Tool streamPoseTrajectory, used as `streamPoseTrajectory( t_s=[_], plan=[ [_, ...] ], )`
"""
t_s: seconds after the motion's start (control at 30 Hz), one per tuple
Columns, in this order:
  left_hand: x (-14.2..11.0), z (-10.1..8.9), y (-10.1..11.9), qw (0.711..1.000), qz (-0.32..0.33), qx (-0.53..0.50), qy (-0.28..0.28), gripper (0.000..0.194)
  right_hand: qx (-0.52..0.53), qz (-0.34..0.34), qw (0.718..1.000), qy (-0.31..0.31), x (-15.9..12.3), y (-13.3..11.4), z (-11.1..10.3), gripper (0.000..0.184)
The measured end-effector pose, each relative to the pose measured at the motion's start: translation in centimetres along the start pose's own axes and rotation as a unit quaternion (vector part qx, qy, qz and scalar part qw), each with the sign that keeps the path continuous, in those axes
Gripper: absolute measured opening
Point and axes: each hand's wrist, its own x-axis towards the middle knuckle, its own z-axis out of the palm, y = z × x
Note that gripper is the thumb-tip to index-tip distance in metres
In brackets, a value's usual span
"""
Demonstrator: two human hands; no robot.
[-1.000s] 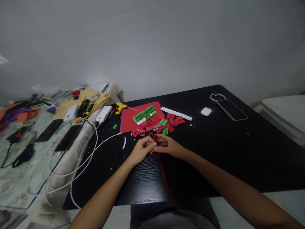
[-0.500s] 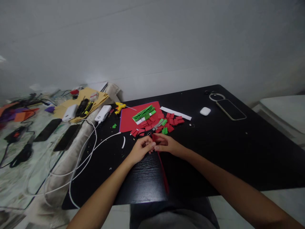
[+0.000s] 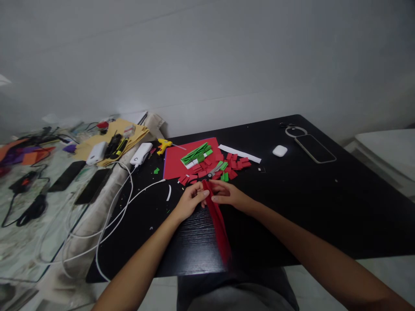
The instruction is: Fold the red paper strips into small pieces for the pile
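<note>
Together, the left hand (image 3: 190,202) and right hand (image 3: 234,198) hold the far end of a long red paper strip (image 3: 218,222) over a black table (image 3: 279,216). The left thumb and curled fingers are closed on the strip's left side, while the right thumb and fingers bracket its right side; whether the right fingertips press firmly cannot be told. The strip slants down between the forearms toward the table's near edge, its lower end blurred. Just beyond the fingers, scissors (image 3: 212,174) lie among small folded red pieces (image 3: 232,162) and a few green pieces (image 3: 224,176). A bundle of folded green paper (image 3: 196,153) rests on a red sheet (image 3: 173,163), with a yellow glue gun (image 3: 164,145) at the sheet's far left corner. Running beside the red pieces is a white paper strip (image 3: 240,153). To the left, a white power bank (image 3: 141,154) sits near the table's edge, a white cable (image 3: 132,190) looping nearby. Off to the right lie a small white case (image 3: 279,150), a phone (image 3: 315,148) and, near the phone's far end, a pale ring (image 3: 296,131).
</note>
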Motion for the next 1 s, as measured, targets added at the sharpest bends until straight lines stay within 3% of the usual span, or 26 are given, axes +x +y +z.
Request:
streamPoseTrajectory(
  t_s=[0.37, 0.7, 0.83, 1.0],
  plan=[
    [0.6, -0.1, -0.1, 0.997, -0.015, -0.028, 0.069, 0.031, 0.030, -0.052, 0.995, 0.078, 0.2, 0.6, -0.1, 0.070],
    [0.8, -0.8, -1.3, 0.991, -0.006, -0.053, 0.125, 0.040, 0.046, -0.042, 0.988, 0.141, 0.9, 1.1, -0.1, 0.064],
    [0.7, -0.8, -1.1, 0.987, -0.028, -0.056, 0.151, 0.047, 0.011, -0.037, 0.990, 0.134, 0.7, 0.9, 0.0, 0.039],
    [0.6, -1.1, -1.0, 0.990, -0.035, -0.050, 0.124, 0.055, -0.052, -0.030, 0.993, 0.100, 0.4, 0.8, 0.1, 0.037]
  ],
)
